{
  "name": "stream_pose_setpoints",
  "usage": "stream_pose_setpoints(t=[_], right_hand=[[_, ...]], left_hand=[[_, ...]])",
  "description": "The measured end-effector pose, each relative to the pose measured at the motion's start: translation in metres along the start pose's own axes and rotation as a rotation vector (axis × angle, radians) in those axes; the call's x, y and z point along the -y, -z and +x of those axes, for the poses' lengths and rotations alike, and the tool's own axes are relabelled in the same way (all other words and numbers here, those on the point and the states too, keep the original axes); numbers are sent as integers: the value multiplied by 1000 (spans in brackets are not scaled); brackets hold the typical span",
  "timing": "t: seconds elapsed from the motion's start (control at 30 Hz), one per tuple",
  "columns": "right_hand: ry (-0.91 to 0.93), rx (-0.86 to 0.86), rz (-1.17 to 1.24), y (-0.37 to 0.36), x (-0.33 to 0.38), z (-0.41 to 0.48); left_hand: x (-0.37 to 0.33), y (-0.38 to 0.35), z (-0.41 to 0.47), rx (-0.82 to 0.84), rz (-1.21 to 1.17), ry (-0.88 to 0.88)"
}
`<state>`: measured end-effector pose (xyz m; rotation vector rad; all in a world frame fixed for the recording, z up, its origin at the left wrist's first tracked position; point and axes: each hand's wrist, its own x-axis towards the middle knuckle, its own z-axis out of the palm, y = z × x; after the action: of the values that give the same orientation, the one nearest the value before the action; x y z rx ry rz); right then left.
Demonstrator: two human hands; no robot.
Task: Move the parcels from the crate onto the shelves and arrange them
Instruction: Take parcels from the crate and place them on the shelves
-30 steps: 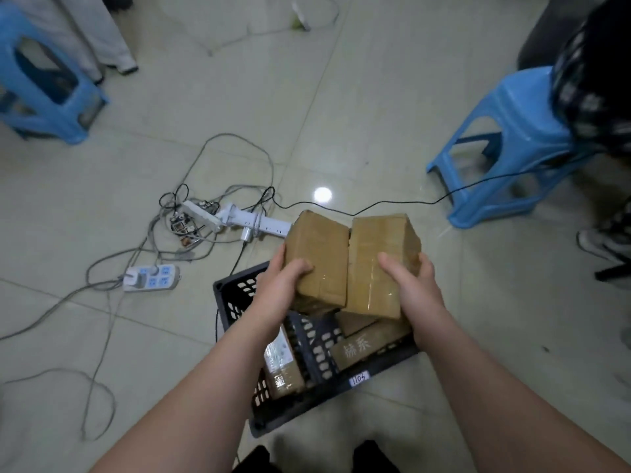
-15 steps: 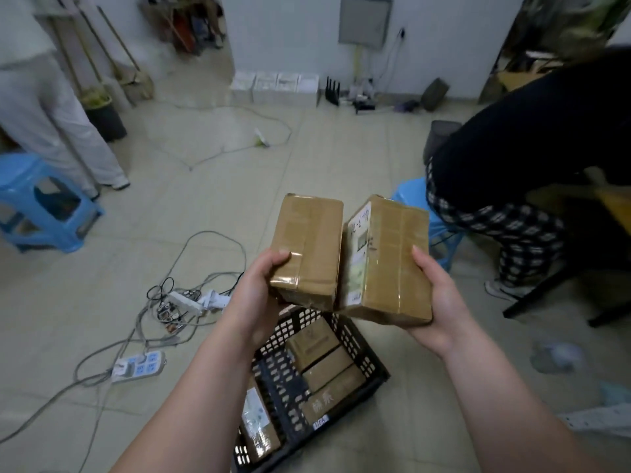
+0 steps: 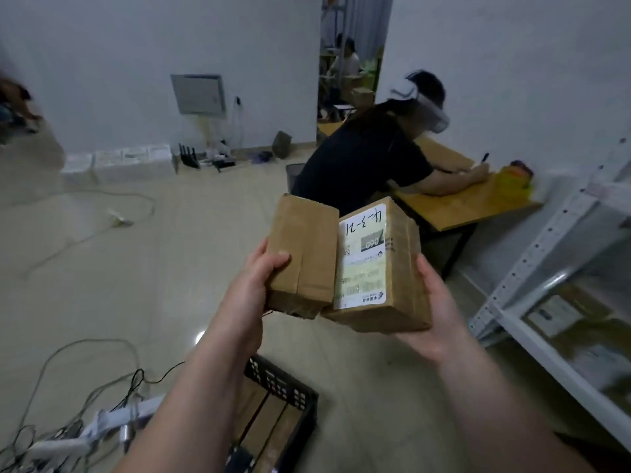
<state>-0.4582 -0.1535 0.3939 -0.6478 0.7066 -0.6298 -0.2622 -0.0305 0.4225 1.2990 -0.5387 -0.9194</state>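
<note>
- The left hand has its grip clasped around a plain parcel. The thumb lies on the front face.
- The right hand cups a labelled parcel from below and from its 3 o'clock side, grip grasping it.
- The two brown parcels touch side by side at the centre of the view, held above the floor.
- A black crate sits at 6 o'clock under the left forearm, with more brown boxes inside.
- White metal shelves stand at 4 o'clock; blurred boxes lie on them.
- At 1 o'clock a person in a black top sits at a wooden worktop.
- Cables lie tangled at 8 o'clock.
</note>
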Motion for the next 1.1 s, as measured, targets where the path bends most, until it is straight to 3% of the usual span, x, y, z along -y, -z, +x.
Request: stream_pose_setpoints(t=[0.1, 0.27, 0.47, 0.73, 0.87, 1.1], right_hand=[[79, -132, -54, 9, 11, -29], [185, -323, -101, 35, 15, -83], [340, -416, -32, 67, 9, -163], [501, -743, -215, 93, 22, -252], [634, -840, -124, 110, 27, -288], [921, -940, -101, 155, 51, -370]], left_hand=[[-5, -18, -1, 134, 93, -26], [-7, -60, -15, 283, 53, 35], [5, -120, -42, 479, 32, 128], [17, -214, -95, 713, 326, -72], [15, -264, -136, 739, 434, -168], [22, -358, -196, 884, 225, -4]])
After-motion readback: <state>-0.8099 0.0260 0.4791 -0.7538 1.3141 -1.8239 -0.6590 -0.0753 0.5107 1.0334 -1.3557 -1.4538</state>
